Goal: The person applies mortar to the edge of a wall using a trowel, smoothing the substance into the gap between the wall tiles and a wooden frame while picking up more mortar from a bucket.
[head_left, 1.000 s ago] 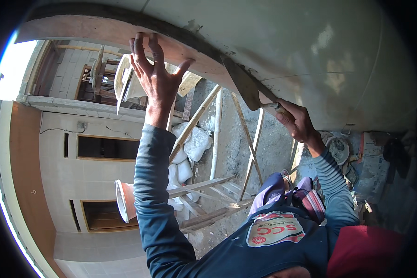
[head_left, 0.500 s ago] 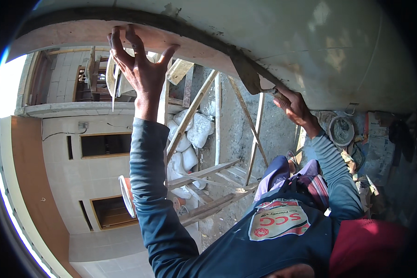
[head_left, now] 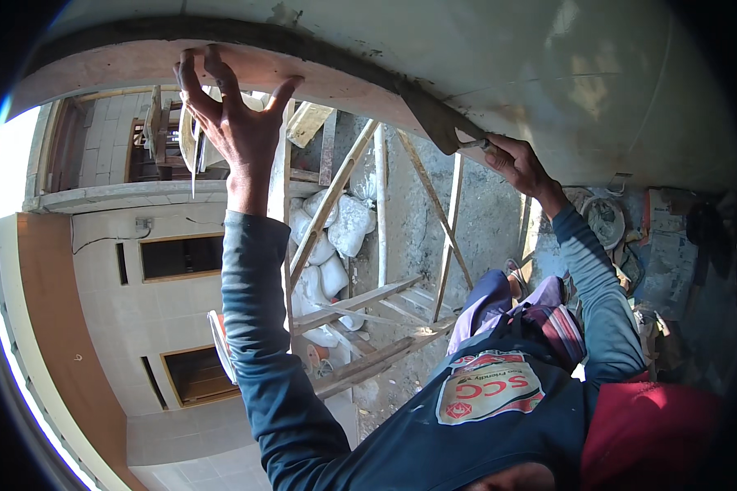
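Observation:
A long pale wooden board [head_left: 348, 92] runs across the top of the view, along the smooth grey surface [head_left: 499, 57]. Between the two lies a dark strip of wet mortar [head_left: 303, 45]. My left hand [head_left: 239, 135] has its fingers and thumb spread, with the tips pressed on the board's face. Farther right, my right hand [head_left: 520, 168] is closed round the handle of a trowel [head_left: 434, 123]. The trowel's blade lies against the mortar strip and the board's edge. My palm and fingers hide most of the handle.
Wooden scaffold poles [head_left: 336, 204] and crossbars [head_left: 368, 304] stand below my arms. White sacks [head_left: 352, 225] are piled beside them. A round bucket [head_left: 604, 222] sits at the right among clutter. A building wall with window openings [head_left: 182, 258] is at the left.
The trowel and my right hand have moved slightly left and up along the board. My left hand stays spread on the board, appearing a little farther left as the view shifts.

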Available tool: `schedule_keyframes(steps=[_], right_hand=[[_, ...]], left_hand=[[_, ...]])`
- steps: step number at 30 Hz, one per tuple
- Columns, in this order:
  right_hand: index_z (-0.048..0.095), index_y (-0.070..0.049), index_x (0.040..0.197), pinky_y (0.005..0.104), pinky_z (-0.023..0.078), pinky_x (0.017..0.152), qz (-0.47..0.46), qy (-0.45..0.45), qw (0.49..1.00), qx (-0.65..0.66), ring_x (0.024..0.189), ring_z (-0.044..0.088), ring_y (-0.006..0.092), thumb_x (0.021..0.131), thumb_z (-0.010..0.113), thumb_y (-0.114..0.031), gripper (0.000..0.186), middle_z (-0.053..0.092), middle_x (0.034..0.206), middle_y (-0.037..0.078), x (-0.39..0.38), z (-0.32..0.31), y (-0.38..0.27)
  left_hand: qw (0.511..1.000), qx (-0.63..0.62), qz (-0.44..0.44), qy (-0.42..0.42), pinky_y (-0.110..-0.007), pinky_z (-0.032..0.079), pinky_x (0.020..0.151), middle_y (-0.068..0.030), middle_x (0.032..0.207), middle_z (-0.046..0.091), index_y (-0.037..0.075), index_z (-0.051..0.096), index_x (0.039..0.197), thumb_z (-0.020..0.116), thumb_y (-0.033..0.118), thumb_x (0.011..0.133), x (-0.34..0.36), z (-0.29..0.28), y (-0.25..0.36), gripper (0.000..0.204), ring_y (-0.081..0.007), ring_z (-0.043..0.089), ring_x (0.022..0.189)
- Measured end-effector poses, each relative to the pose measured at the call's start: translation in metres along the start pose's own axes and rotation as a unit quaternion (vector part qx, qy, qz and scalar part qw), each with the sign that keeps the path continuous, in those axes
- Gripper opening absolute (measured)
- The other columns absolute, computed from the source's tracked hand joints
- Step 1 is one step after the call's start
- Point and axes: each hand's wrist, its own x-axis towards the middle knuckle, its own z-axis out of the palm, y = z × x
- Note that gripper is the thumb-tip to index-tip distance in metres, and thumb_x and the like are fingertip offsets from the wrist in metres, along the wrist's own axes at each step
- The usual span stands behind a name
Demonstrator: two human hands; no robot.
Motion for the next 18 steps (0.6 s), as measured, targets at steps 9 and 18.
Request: schedule_keyframes(steps=[9,18], right_hand=[[0.059,0.005,0.133,0.0339,0.05,0.073,-0.002,0.034,0.999,0.033,0.076,0.058,0.0193,0.098,0.065,-0.032,0.051,0.067,0.09,0.014,-0.014,0.002,-0.002],[0.061,0.005,0.126,0.0275,0.043,0.066,-0.026,-0.026,0.997,0.069,0.069,0.047,0.011,0.101,0.06,-0.034,0.047,0.053,0.075,0.003,-0.019,0.006,-0.032]], left_hand=[[1.0,-0.002,0.002,0.0,-0.056,0.046,0.102,-0.0216,0.157,0.02,0.015,0.033,0.156,0.093,0.052,0.066,0.0,-0.005,-0.006,0.114,-0.0441,0.03,0.141],[1.0,-0.008,-0.025,0.006,-0.065,0.029,0.116,-0.0203,0.156,0.025,0.014,0.037,0.153,0.087,0.059,0.067,-0.005,0.001,-0.005,0.109,-0.0463,0.026,0.146]])
